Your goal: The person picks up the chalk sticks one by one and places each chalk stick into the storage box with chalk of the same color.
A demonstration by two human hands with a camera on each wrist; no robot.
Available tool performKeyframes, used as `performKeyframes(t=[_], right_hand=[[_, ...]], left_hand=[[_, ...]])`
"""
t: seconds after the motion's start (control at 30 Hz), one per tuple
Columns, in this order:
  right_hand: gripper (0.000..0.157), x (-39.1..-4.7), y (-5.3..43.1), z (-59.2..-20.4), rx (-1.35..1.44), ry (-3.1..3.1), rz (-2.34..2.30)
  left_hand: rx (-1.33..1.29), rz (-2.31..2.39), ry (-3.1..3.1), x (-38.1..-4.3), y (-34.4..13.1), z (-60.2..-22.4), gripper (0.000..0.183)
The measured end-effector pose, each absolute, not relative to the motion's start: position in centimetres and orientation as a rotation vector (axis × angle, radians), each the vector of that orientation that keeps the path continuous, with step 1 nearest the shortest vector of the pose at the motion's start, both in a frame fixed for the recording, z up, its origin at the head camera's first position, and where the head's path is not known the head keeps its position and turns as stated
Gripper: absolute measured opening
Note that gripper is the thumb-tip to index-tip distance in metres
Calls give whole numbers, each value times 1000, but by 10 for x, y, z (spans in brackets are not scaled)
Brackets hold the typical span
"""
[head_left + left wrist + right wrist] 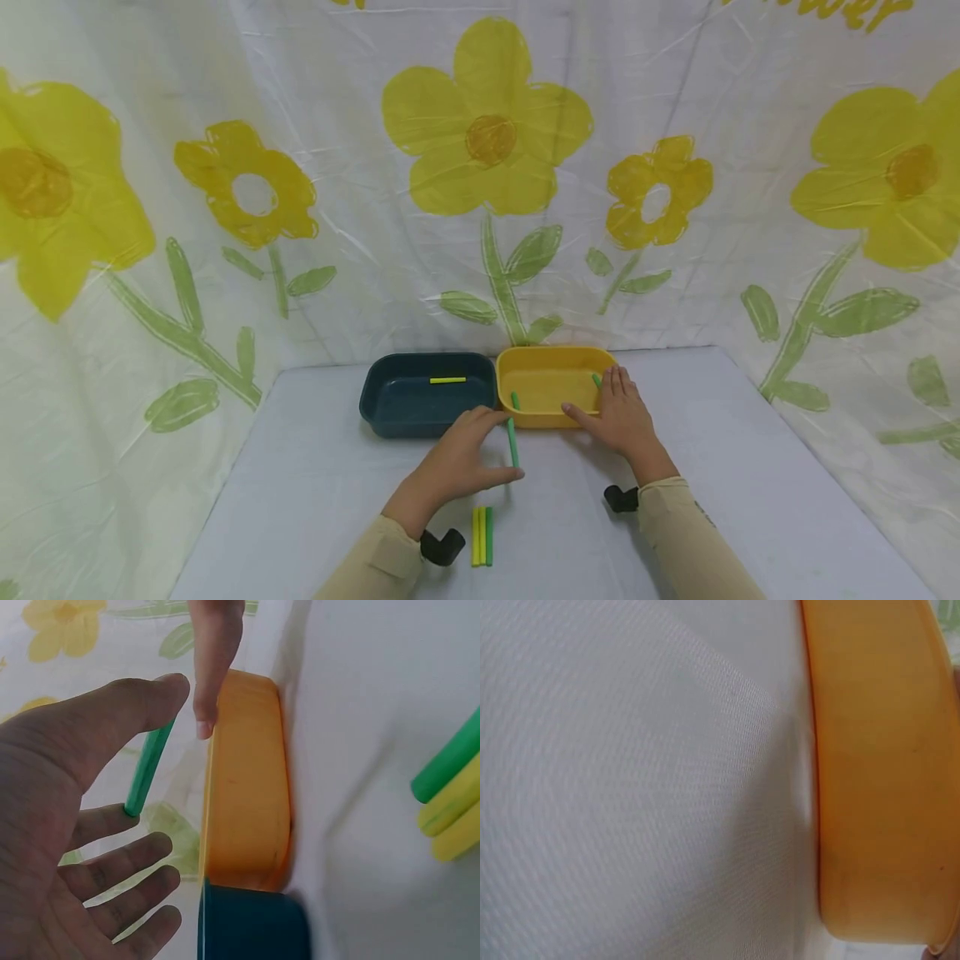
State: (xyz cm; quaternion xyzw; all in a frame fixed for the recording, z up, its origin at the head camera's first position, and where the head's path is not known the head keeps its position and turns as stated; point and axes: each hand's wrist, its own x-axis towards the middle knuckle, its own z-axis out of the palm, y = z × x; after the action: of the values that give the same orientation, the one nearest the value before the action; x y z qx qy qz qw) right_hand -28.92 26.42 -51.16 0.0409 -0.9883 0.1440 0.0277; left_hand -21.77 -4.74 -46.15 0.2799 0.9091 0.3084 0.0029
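Three loose sticks: two yellow sticks [476, 537] and one green stick [490, 537] are lying side by side on the desk [300, 467], near the edge closest to you and about midway between its left and right edges.
Left hand: your left hand [459, 458] is pinching the held green stick [150, 769] end to end, between thumb tip and index fingertip, while the other fingers are spreading apart.
Held green stick: you are keeping it clear of the desk, just in front of the yellow tray's near left corner.
Right hand: your right hand [624, 417] is resting on the near right corner of the yellow tray [531, 421], fingers stretching along the right rim and thumb reaching over the front rim.
Yellow tray: it is standing by the desk's far edge; inside, one green piece [515, 401] is leaning near the front left corner and another green piece [597, 381] is showing at the right side, beside your fingers.
Dark tray: the dark teal tray [420, 429] is standing just left of the yellow one, and a yellow piece [447, 381] is showing toward its far right corner.
Backdrop: a flower-printed curtain [360, 283] is hanging behind the desk's far edge.
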Motion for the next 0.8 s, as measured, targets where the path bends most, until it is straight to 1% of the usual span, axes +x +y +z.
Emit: performKeyframes(t=[0.13, 0.43, 0.8], right_hand=[[127, -288, 265, -512, 118, -3047, 439], [126, -286, 263, -514, 125, -3039, 430], [127, -291, 265, -514, 121, -3030, 441]], left_hand=[[888, 936, 2876, -223, -40, -459, 81], [901, 907, 2885, -232, -34, -456, 85], [895, 974, 2851, -249, -28, -457, 81]])
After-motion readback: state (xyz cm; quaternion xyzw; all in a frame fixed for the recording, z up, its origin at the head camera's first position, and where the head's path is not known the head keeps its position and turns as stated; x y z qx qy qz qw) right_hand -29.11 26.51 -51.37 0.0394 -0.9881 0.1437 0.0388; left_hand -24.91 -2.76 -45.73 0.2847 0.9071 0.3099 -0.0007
